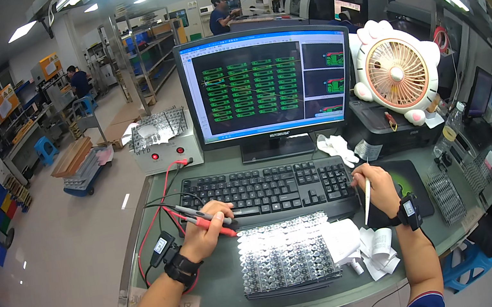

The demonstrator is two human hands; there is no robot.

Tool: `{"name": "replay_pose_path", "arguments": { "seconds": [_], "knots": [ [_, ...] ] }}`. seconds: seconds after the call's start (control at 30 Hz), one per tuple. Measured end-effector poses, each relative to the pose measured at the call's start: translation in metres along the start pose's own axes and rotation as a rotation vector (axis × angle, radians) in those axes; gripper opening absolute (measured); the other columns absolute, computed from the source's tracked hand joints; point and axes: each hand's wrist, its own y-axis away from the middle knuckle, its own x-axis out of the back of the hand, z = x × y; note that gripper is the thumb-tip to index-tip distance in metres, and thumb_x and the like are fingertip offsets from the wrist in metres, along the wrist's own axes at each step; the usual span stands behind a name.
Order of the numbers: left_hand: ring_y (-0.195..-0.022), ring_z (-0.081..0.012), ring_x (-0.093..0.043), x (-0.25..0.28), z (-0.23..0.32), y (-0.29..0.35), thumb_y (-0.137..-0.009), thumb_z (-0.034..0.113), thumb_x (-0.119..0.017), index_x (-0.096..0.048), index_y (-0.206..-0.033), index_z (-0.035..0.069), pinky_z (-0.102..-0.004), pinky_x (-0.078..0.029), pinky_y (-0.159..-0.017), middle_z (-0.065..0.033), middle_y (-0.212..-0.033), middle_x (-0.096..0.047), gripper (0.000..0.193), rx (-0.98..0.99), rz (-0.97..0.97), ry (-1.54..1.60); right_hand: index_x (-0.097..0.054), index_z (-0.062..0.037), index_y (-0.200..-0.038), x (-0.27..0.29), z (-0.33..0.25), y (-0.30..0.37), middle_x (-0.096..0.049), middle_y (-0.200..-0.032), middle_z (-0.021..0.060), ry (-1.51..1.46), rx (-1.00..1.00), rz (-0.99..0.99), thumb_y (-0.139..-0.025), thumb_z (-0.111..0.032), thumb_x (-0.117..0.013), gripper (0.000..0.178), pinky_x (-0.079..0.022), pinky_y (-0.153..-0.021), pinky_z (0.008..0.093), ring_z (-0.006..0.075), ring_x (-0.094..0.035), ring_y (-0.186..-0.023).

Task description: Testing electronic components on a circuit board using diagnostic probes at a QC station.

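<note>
Probes (205, 217) in left hand (204, 232) point right, seemingly toward keyboard (265, 189).

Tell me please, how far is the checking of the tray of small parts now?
Done: cannot tell; no part in the tray of small parts looks marked or set aside. In hand: the left hand holds a red and a black test probe at the tray's upper left edge, the right hand holds a white pen-like tool. Left: apparently most of the tray, since the probes sit only at its corner.
</note>
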Motion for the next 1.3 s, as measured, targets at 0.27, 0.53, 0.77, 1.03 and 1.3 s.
{"name": "replay_pose_path", "arguments": {
  "seconds": [0.27,0.53,0.77,1.03,1.3],
  "knots": [
    [-0.103,-0.0293,-0.063,-0.002,-0.002,0.002,-0.097,0.021,-0.038,-0.062,-0.093,0.003,-0.0382,-0.047,-0.093,-0.0131,-0.101,-0.064,0.031,0.083,-0.093,-0.239,-0.060,-0.0047,-0.086,0.001,-0.001,0.000,-0.067,-0.069,0.0064,0.005,0.030,0.015,-0.090,-0.012,-0.061,0.008,-0.049,-0.070,0.0375,0.0280,-0.066,-0.072],
    [-0.100,-0.0264,-0.064,-0.002,-0.006,0.003,-0.097,0.021,-0.035,-0.062,-0.094,0.001,-0.0381,-0.049,-0.089,-0.0130,-0.101,-0.065,0.034,0.079,-0.089,-0.104,-0.060,-0.0048,-0.086,0.001,0.000,0.000,-0.068,-0.070,0.0067,0.000,0.012,0.000,-0.090,-0.011,-0.060,0.008,-0.049,-0.070,0.0383,0.0282,-0.066,-0.072],
    [-0.098,-0.0255,-0.065,0.000,-0.012,0.004,-0.097,0.022,-0.032,-0.064,-0.094,0.003,-0.0466,-0.036,-0.109,-0.0107,-0.099,-0.068,0.037,0.104,-0.112,-0.086,-0.062,-0.0027,-0.088,0.002,0.001,0.000,-0.070,-0.074,0.0087,0.021,0.053,-0.020,-0.090,-0.009,-0.061,0.007,-0.050,-0.068,0.0360,0.0280,-0.068,-0.074],
    [-0.102,-0.0267,-0.066,-0.001,-0.003,0.002,-0.098,0.022,-0.031,-0.064,-0.093,0.003,-0.0495,-0.031,-0.113,-0.0100,-0.097,-0.069,0.039,0.067,-0.114,-0.156,-0.062,-0.0024,-0.088,0.002,0.003,0.000,-0.070,-0.075,0.0086,0.036,0.058,-0.025,-0.090,-0.009,-0.061,0.007,-0.050,-0.068,0.0368,0.0285,-0.068,-0.075],
    [-0.104,-0.0277,-0.065,-0.003,-0.001,0.003,-0.099,0.023,-0.031,-0.064,-0.092,0.003,-0.0493,-0.032,-0.112,-0.0104,-0.095,-0.068,0.039,0.059,-0.124,-0.149,-0.061,-0.0061,-0.088,0.002,0.002,0.001,-0.068,-0.071,0.0073,0.011,0.058,0.000,-0.089,-0.011,-0.061,0.005,-0.049,-0.069,0.0399,0.0311,-0.066,-0.072]
  ]
}}
